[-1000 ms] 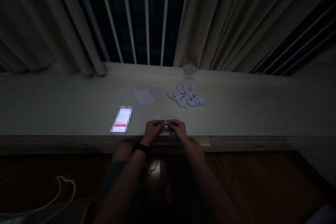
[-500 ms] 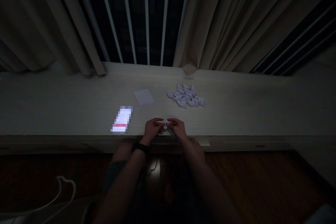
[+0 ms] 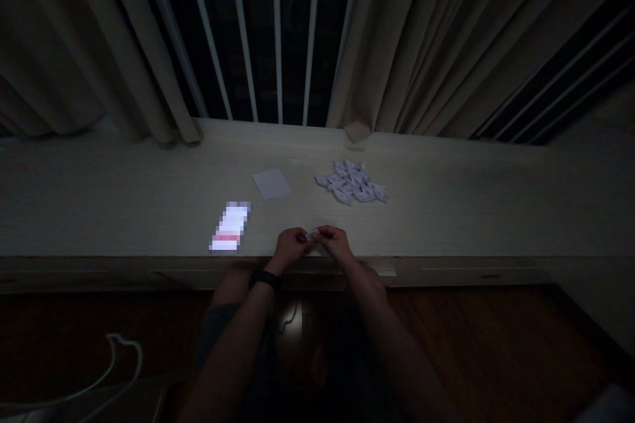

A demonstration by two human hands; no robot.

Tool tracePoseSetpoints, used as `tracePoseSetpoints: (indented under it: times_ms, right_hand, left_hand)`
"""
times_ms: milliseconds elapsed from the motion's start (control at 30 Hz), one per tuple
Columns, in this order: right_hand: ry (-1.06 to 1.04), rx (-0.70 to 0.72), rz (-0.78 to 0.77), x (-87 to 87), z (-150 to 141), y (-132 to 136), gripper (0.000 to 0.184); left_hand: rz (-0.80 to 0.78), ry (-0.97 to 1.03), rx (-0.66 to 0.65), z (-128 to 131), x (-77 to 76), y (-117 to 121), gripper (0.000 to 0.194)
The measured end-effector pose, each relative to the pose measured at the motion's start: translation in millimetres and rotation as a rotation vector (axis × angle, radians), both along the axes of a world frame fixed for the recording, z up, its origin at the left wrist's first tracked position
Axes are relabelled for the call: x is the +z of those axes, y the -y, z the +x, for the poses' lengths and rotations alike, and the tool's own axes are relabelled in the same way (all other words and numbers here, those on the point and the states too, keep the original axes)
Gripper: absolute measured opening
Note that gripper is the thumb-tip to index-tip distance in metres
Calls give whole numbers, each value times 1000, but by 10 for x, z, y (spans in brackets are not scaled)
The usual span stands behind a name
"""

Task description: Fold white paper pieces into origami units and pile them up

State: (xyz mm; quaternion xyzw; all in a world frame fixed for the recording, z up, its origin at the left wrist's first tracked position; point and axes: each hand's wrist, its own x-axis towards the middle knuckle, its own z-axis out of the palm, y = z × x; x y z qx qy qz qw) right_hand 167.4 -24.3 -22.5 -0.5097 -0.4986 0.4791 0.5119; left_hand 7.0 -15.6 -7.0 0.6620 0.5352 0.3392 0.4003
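Observation:
Between my two hands is a small folded piece of white paper [image 3: 311, 234], just above the near edge of the white ledge [image 3: 446, 211]. My left hand [image 3: 291, 244] pinches it from the left; a dark band circles that wrist. From the right, my right hand [image 3: 335, 242] grips it with thumb and fingers. Much of the paper is covered by my fingers. Beyond my hands lies a heap of folded white paper pieces [image 3: 351, 182] with pointed ends. A flat stack of square white paper [image 3: 271, 184] rests to its left.
A lit phone [image 3: 230, 226], its screen blurred into blocks, lies left of my hands. Beige curtains [image 3: 391, 46] hang behind the ledge around a barred dark window [image 3: 258, 33]. A pale cable [image 3: 116, 360] loops at lower left. The room is dim.
The paper has been turned and tilted between my fingers. My left fingers, extended before, are now curled in closer, and both hands have come together. The other papers and the phone stay put.

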Motion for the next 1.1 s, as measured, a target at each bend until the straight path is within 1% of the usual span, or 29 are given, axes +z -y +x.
tracePoseSetpoints:
  times_ms: [200, 267, 333, 400, 500, 567, 633, 800, 933, 1033, 1100]
  right_hand:
    - [61, -108, -3, -26, -49, -17, 30]
    - [49, -122, 7, -25, -55, -15, 29]
    - [51, -106, 19, -25, -57, -14, 29]
    - [51, -122, 26, -26, -60, -17, 28]
    - [38, -87, 49, -18, -73, -24, 28]
    - [27, -26, 59, -2, -87, -27, 31]
    - [20, -11, 53, 13, -102, -30, 29]
    - [95, -100, 60, -1, -135, -48, 28]
    - [100, -146, 68, -43, -154, -69, 29]
    - [96, -85, 70, -44, -160, -89, 30]
    - [72, -65, 51, -17, -165, -103, 30]
  left_hand:
    - [20, -17, -24, -20, 33, 1, 20]
    - [34, -26, -76, -33, 43, 1, 23]
    - [46, -35, -92, -43, 37, -5, 26]
    - [37, -43, -93, -47, 18, -17, 26]
    - [20, -90, -88, -36, -5, -28, 24]
    - [20, -141, -70, -23, -2, -24, 21]
    - [38, -184, -48, -8, 15, -15, 20]
    - [41, -249, 0, 22, 44, -17, 17]
    - [23, -207, -17, -1, 4, -41, 17]
    - [-19, -135, -54, -48, -50, -68, 21]
    - [7, -133, -58, -75, -82, -93, 21]
